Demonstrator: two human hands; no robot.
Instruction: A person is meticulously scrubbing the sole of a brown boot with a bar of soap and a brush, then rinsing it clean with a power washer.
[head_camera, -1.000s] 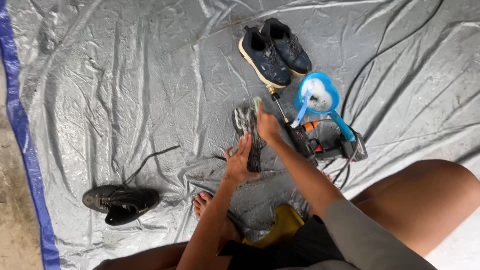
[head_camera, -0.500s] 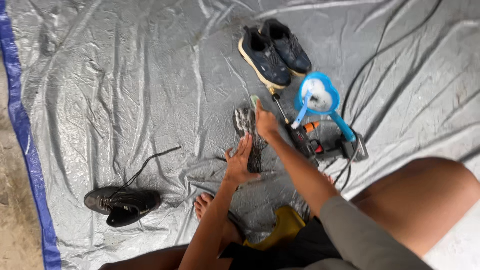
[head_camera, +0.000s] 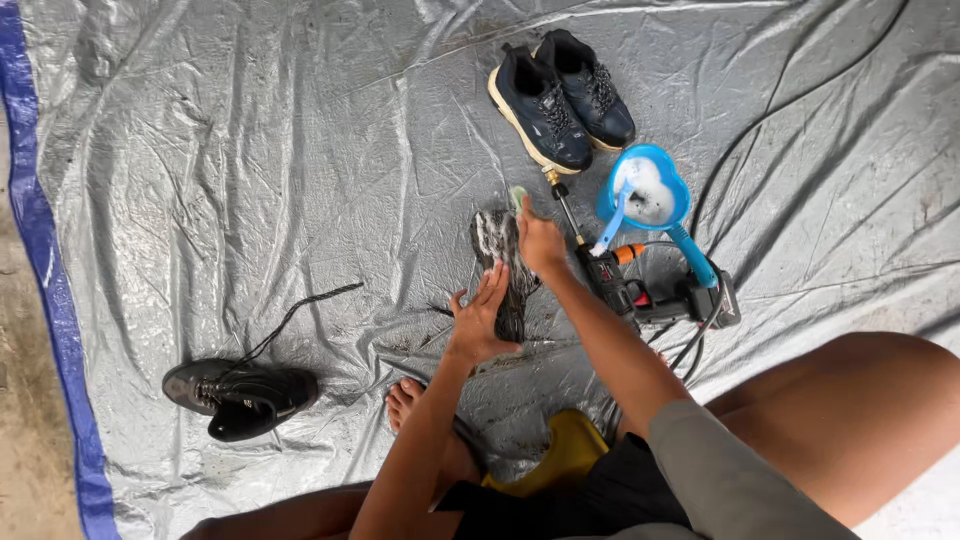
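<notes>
So the soapy dark shoe (head_camera: 503, 270) is lying on the silver tarp (head_camera: 250, 150) right in front of the person, and compared with a second ago basically nothing has shifted. Same spot, same pose. The left hand (head_camera: 478, 322) is still flat against the near end of the shoe, fingers spread, pinning it down rather than gripping it. The right hand (head_camera: 540, 240) stays closed around a small pale-green brush (head_camera: 517, 197) at the far end of the shoe, so I'd say the scrubbing is just carrying on in short strokes with no real progress to point at.

Around it: a pair of navy sneakers (head_camera: 562, 95) sits further up the tarp, well apart. Just right of the shoe there's a spray gun (head_camera: 610, 280) with a brass nozzle, hoses trailing off, and a blue basin (head_camera: 648, 192) of suds with a blue-handled brush in it. Another black shoe (head_camera: 240, 395) with a loose lace lies off to the left. A bare foot (head_camera: 405, 400) rests near the shoe, and a yellow stool (head_camera: 560, 450) is under the person. The spray gun crowds the right side a bit.
</notes>
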